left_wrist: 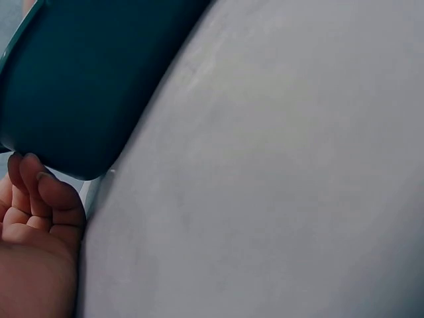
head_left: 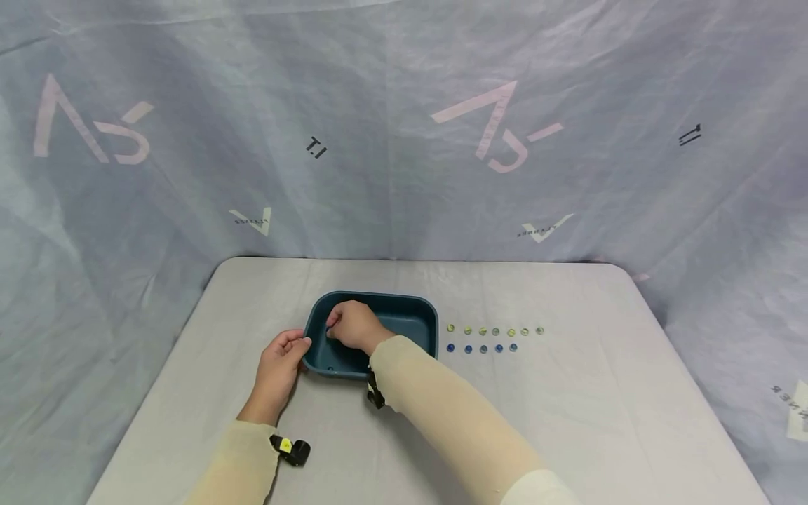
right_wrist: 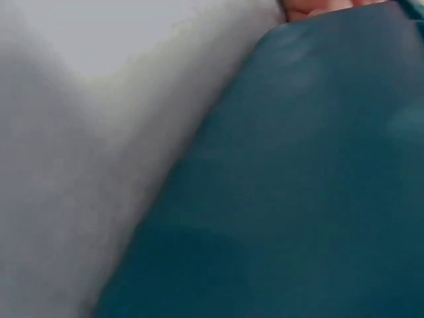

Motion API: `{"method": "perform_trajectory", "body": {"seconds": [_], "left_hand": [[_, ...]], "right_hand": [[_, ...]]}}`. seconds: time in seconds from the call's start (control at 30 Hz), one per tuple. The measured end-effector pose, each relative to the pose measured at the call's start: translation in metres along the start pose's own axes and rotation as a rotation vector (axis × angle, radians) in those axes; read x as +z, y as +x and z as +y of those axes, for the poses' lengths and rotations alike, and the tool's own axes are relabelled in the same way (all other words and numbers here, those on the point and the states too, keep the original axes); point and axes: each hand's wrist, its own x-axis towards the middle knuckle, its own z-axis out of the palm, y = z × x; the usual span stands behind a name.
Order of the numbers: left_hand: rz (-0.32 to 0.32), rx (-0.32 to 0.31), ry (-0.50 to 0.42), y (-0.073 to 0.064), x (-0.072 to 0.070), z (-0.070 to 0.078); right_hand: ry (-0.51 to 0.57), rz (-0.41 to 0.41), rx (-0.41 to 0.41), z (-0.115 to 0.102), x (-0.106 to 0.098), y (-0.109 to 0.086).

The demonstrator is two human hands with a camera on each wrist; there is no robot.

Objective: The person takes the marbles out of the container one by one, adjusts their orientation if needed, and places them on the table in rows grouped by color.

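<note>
In the head view, a dark teal rectangular tray (head_left: 410,327) lies on the table. My left hand (head_left: 278,365) holds its left end, thumb at the rim; the left wrist view has the curled fingers (left_wrist: 59,192) against the outer wall. My right hand (head_left: 356,326) reaches over the front rim into the tray, thumb and forefinger pinched together near the left side. A small dark-blue glass marble (head_left: 329,330) shows between those fingertips, mostly hidden. Another small marble (head_left: 330,369) sits by the tray's front wall. The right wrist view is mostly filled by the tray's outer wall (right_wrist: 285,165).
Right of the tray, several yellow-green glass marbles (head_left: 482,331) form a row. Nearer the front runs a second row of several blue marbles (head_left: 483,348). A pale cloth covers the table (head_left: 600,393), and a grey printed curtain (head_left: 379,140) hangs behind and at both sides.
</note>
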Motion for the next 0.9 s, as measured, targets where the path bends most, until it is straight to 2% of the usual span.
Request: {"method": "perform_trajectory", "body": {"seconds": [0.2, 0.5, 0.9], "left_hand": [[0.0, -0.004, 0.01, -0.001, 0.001, 0.0], [-0.003, -0.021, -0.012, -0.001, 0.0, -0.001], [0.014, 0.016, -0.01, -0.001, 0.0, -0.001]], "right_hand": [[0.071, -0.007, -0.037, 0.0, -0.01, -0.017], [0.097, -0.011, -0.102, 0.009, -0.027, -0.041], [0.234, 0.032, -0.134, 0.019, -0.039, -0.071]]}}
